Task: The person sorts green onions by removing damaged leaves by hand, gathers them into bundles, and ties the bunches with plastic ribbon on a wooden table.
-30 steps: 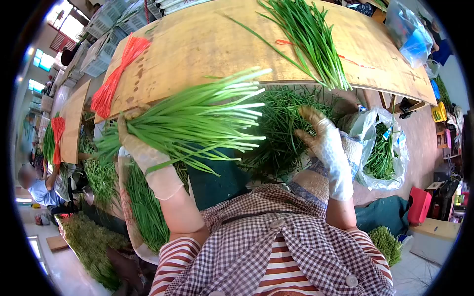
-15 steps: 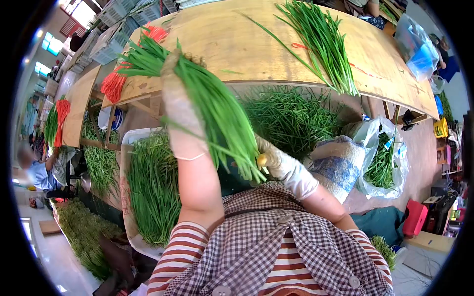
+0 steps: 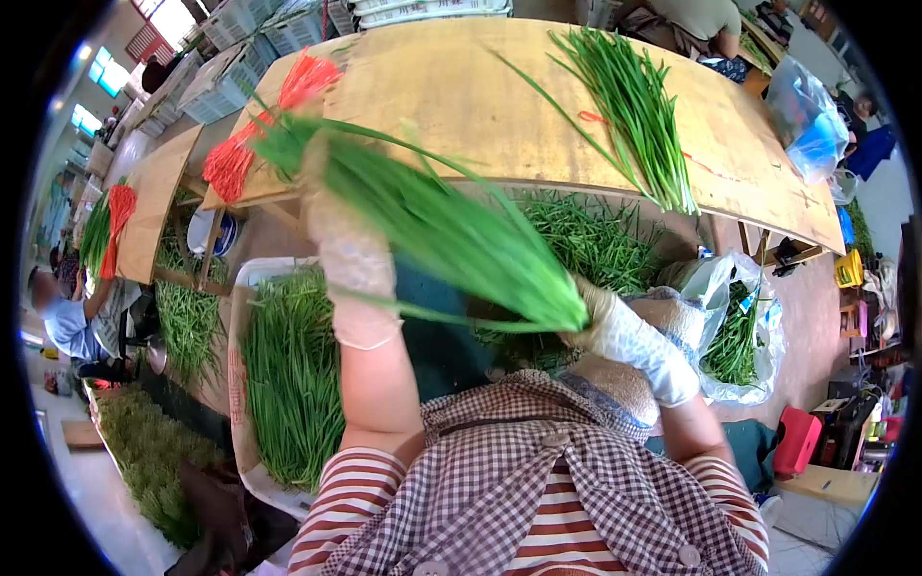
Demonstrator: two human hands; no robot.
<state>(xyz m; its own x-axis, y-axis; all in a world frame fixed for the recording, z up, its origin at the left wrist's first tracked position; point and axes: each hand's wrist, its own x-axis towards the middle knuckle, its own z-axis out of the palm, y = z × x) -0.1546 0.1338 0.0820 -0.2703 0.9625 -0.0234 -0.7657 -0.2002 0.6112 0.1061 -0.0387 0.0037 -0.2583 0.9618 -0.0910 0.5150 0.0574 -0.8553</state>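
Note:
A long bunch of garlic chives (image 3: pixel 451 235), blurred by motion, slants across in front of me. My left hand (image 3: pixel 331 182), in a pale glove, is closed around its leafy end on the left. At the stem ends, my right hand (image 3: pixel 605 326), also gloved, is closed against the bunch, its fingers partly hidden. A few loose blades hang below the bunch. On the wooden table (image 3: pixel 432 86) beyond lies another bunch of chives (image 3: pixel 629 115) over a red tie (image 3: pixel 706 165). Bundles of red ties (image 3: pixel 230 165) hang at the table's left edge.
A white bin (image 3: pixel 252 422) full of chives stands at my left. Under the table lies a heap of loose greens (image 3: pixel 591 235). To the right are a woven sack (image 3: pixel 667 322) and a clear plastic bag (image 3: pixel 759 370) with greens. A person (image 3: pixel 72 322) sits far left.
The bunch has swung to a flatter slant, its stem ends moving right. My right hand has moved right and now meets the stem ends; my left hand keeps its hold.

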